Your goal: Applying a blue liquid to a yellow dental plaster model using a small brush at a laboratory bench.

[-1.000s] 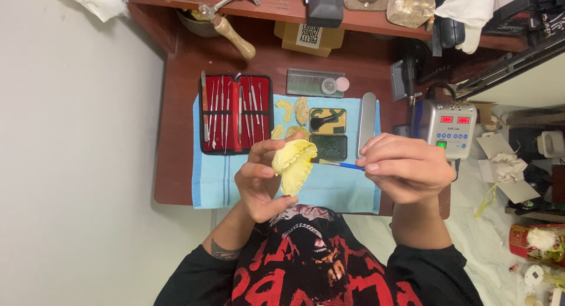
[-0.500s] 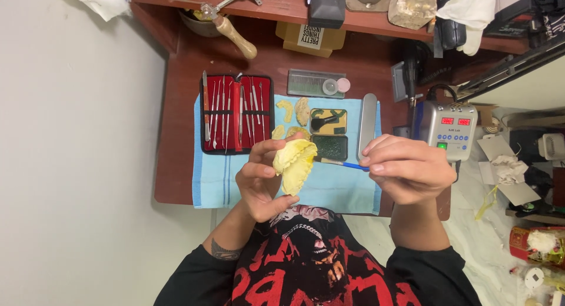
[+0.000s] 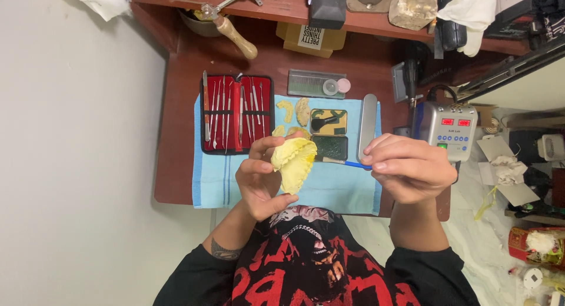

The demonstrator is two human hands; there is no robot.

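Left hand [image 3: 262, 179] cups a yellow plaster teeth model [image 3: 293, 161], fingers curled round its edge, held up over the blue cloth [image 3: 207, 182] on the desk [image 3: 176, 159]. Right hand [image 3: 409, 164] pinches a thin blue-handled tool [image 3: 347, 163] w/ thumb & fingertips pressed together; the tip points at the model, looks just short of it.

To do it well, probably: keep the model steady, elbows tucked, light short strokes, tool held near its tip. Red case of metal tools [image 3: 235, 113] lies beyond, wax tray [image 3: 328, 133] near it.
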